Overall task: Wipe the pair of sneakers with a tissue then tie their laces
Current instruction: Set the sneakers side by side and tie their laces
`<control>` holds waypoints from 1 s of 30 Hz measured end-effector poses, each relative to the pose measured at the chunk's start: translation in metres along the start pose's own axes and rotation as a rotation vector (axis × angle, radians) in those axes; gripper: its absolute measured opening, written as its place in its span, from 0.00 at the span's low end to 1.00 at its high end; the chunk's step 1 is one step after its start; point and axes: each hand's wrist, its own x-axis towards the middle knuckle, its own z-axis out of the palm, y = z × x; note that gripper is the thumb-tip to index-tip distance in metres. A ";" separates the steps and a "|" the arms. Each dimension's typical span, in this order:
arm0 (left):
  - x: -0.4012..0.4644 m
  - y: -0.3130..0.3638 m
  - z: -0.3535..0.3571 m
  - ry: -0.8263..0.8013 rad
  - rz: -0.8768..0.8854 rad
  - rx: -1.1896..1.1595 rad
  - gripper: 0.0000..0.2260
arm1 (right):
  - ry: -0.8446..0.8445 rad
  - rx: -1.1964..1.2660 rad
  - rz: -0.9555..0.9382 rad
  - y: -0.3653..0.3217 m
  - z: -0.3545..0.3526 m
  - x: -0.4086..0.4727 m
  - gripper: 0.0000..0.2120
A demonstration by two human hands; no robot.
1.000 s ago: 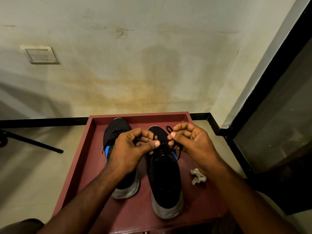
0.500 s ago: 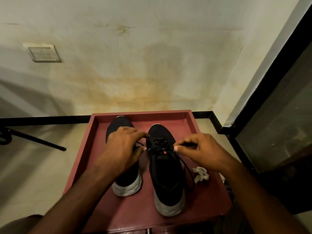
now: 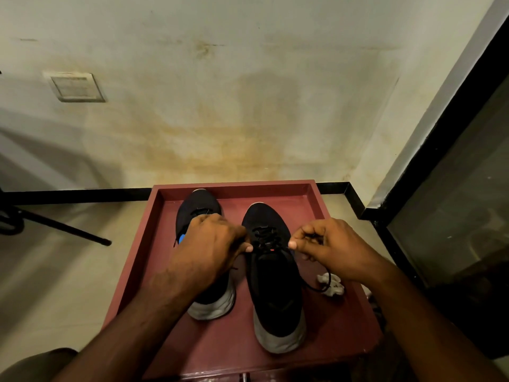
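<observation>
Two-handed work, read from the left. On the tray (image 3: pixel 154 216), at its left side: left sneaker (image 3: pixel 197 213), toe toward the wall (image 3: pixel 248 106), mostly hidden under the left hand (image 3: pixel 210 250); cannot tell whether tied.

Left hand: curled, thumb and forefinger pinched together at the inner edge of the right sneaker, apparently on a lace end, though too dark there to make out the strand. Has dropped and swung outward since a second ago, when raised and almost touching the other hand above the tongue.

In the middle: right sneaker (image 3: pixel 275 288), heel nearest, toe away, laces (image 3: pixel 264 235) crossed flat over the tongue, with no loop held up above them as there was a second ago. Suggests a first crossing drawn down snug, not a finished bow.

To the right: right hand (image 3: pixel 333 250), fingers curled, thumb and forefinger pinching the other lace end just off the sneaker's outer edge; from under it, slack trailing in a curve down beside the sneaker to the tissue. Likewise moved out and down from the earlier huddle.

Farthest right: tissue (image 3: pixel 332 285), crumpled, lying on the tray near the right sneaker's side, in no hand, about where seen before. Points to wiping done and tying under way.

Next, probably: form loops from the two held ends and close the bow, keeping tension so the crossing does not slacken.
</observation>
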 end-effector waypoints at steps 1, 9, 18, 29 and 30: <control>0.000 0.001 -0.002 -0.015 -0.019 0.032 0.13 | 0.030 -0.046 -0.022 0.001 -0.001 0.001 0.05; -0.006 -0.004 -0.006 -0.039 -0.055 -0.104 0.21 | -0.095 0.056 0.073 0.008 -0.005 0.000 0.09; -0.009 0.022 -0.005 0.021 -0.132 -1.360 0.06 | -0.092 0.742 0.041 -0.018 0.016 0.004 0.13; -0.001 0.020 0.011 0.184 -0.174 -1.244 0.09 | 0.087 0.747 0.058 -0.016 0.026 0.006 0.10; 0.000 0.022 0.012 0.190 -0.181 -1.248 0.09 | 0.103 0.719 0.058 -0.015 0.026 0.007 0.10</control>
